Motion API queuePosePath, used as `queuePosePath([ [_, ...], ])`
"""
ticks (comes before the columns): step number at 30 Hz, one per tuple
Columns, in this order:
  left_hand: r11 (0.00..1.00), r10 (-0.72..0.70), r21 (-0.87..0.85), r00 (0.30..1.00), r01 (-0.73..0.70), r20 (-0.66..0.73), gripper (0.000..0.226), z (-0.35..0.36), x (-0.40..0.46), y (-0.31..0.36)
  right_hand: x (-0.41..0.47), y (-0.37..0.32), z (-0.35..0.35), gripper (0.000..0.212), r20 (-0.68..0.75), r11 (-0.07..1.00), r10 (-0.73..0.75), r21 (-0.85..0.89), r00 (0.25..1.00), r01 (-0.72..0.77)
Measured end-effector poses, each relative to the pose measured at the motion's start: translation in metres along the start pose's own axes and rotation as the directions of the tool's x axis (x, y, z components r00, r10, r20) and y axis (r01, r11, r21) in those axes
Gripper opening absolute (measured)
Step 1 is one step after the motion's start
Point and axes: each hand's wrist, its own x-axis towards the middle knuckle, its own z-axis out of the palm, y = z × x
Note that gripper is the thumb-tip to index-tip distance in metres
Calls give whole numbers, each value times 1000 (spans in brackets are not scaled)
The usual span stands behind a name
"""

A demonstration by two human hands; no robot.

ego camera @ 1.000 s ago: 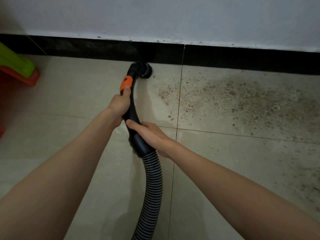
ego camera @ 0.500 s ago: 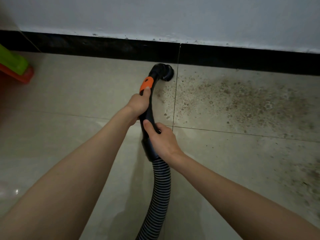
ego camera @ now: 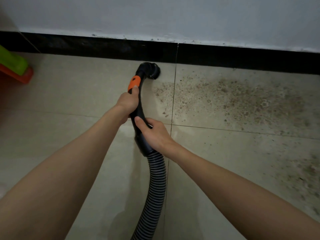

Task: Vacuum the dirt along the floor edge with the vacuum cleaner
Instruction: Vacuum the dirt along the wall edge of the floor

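- Both hands grip the vacuum cleaner's curved black handle (ego camera: 138, 108): left hand (ego camera: 127, 101) wrapped round it just below the orange slider (ego camera: 134, 83), right hand (ego camera: 153, 134) closed round the lower end where the ribbed hose (ego camera: 155, 177) joins.
- Brush nozzle (ego camera: 150, 71) sits on the floor (ego camera: 72, 97) ahead of the left hand, just beside the black skirting (ego camera: 97, 49).
- Dirt (ego camera: 230, 99) lies right of the hands, along the skirting, mostly unvacuumed.
- Risk, our judgement: a fast sideways sweep could scatter grains; a tilted nozzle would skip the skirting seam.
- Risk: the hose trailing behind the right hand may drag through the lower-right dirt.
- Room: floor open rightward; a green-and-orange object (ego camera: 14, 68) bounds the far left.
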Motion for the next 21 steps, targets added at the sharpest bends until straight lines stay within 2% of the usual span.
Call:
queuePosePath([
  [4, 996, -61, -68, 997, 58, -39, 55, -25, -1, -12, 2, -9, 15, 33, 112, 999, 26, -38, 993, -22],
  [8, 997, -58, -58, 998, 57, -28, 46, -31, -13, -25, -9, -5, 21, 40, 152, 991, 36, -135, 988, -16],
  [14, 1000, -8, 2, 1000, 8, 4, 51, -15, -32, -34, -30, 13, 18, 38, 88, 984, 36, -176, 995, -20],
  [21, 998, 37, 51, 997, -40, 67, 53, 8, -37, -20, -38, 21, 4, 40, -18, 993, 93, -73, 996, -94],
])
